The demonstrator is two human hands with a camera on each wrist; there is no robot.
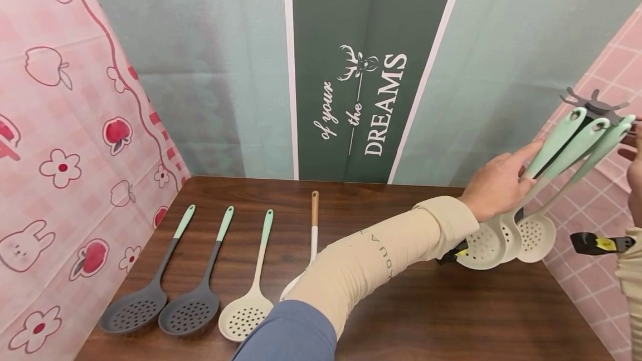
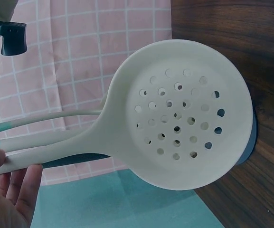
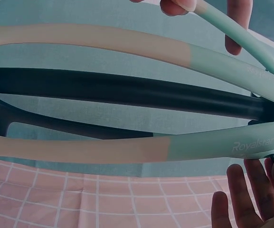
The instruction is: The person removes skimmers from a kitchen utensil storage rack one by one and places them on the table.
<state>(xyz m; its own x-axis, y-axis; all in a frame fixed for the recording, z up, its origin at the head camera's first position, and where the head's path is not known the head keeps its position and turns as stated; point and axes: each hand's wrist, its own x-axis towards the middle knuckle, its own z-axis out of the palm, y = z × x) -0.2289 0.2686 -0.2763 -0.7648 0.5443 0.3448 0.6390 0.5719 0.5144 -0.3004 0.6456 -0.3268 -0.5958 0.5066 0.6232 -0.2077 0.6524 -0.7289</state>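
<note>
At the right stands a dark utensil rack [image 1: 599, 106] with several mint-handled utensils hanging from it. My left hand [image 1: 496, 188] reaches across and pinches the handle of a cream skimmer [image 2: 184, 114]; its round, perforated head faces the left wrist camera. Other cream utensils [image 1: 536, 237] hang close beside it. At the right edge, my right hand [image 3: 255, 194] is at the rack's top, thumb and finger pinching a dark hook tip beside the end of a mint handle [image 3: 250, 140]. Most of that hand falls outside the head view.
On the brown wooden table [image 1: 401, 316] lie two grey skimmers [image 1: 132, 311], a cream skimmer [image 1: 246, 316] and a white utensil with a wood-coloured handle end [image 1: 315, 210], partly behind my left arm. Printed cloths [image 1: 241, 71] hang at the back and sides.
</note>
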